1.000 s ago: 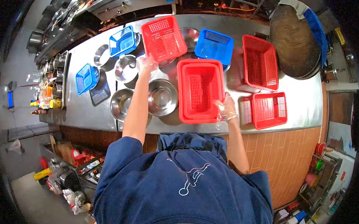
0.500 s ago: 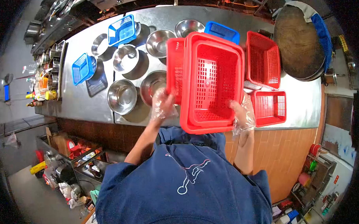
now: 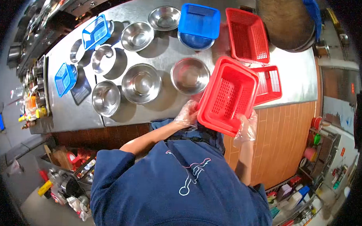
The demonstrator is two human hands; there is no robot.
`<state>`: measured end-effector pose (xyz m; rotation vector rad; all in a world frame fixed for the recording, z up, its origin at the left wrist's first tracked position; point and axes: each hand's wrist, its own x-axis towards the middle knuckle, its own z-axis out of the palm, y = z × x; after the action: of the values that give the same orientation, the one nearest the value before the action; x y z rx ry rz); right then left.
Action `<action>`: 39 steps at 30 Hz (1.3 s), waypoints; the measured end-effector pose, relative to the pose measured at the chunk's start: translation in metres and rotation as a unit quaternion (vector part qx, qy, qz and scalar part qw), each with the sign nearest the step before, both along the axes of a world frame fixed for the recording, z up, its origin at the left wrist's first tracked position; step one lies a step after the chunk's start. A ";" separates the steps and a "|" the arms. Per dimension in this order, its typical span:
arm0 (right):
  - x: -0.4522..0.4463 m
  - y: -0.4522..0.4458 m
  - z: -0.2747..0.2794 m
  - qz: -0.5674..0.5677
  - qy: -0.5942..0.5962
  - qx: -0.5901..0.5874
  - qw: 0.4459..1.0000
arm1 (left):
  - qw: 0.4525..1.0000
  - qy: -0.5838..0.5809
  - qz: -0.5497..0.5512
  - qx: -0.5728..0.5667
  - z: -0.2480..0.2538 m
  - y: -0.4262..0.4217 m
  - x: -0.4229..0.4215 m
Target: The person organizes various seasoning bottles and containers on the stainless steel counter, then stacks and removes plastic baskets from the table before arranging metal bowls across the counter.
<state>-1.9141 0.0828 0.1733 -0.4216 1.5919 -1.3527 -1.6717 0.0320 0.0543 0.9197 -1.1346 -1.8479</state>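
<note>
A stack of nested red plastic baskets (image 3: 228, 96) is tilted between my hands at the table's front edge. My right hand (image 3: 246, 126), in a clear plastic glove, grips the near right rim with its thumb over the inside. On the other side, my gloved left hand (image 3: 187, 114) is closed at the stack's left wall, its fingertips partly hidden behind it. Just beyond the stack lies a shallow red basket (image 3: 273, 86), partly covered by it. A larger red basket (image 3: 247, 35) stands farther back. The nearest steel bowl (image 3: 190, 76) is left of the stack.
Several steel bowls (image 3: 141, 83) spread over the metal table (image 3: 165, 100). A blue basket (image 3: 199, 21) rests on a bowl at the back; two more blue baskets (image 3: 65, 79) sit at the left. A large round wooden board (image 3: 286, 21) stands at the back right.
The red baskets have come lower and to the right, uncovering a steel bowl. The separate red basket at my left hand now appears joined with the stack. My view has shifted too.
</note>
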 end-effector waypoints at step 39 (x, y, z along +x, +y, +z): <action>-0.096 -0.027 -0.122 -0.286 -0.148 0.024 0.946 | 0.948 -0.240 0.210 0.012 -0.031 -0.012 0.089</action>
<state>-2.0099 0.0560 0.0516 0.2952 1.5422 -1.7054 -1.5825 0.0199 0.0232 1.5491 -1.0848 -1.3258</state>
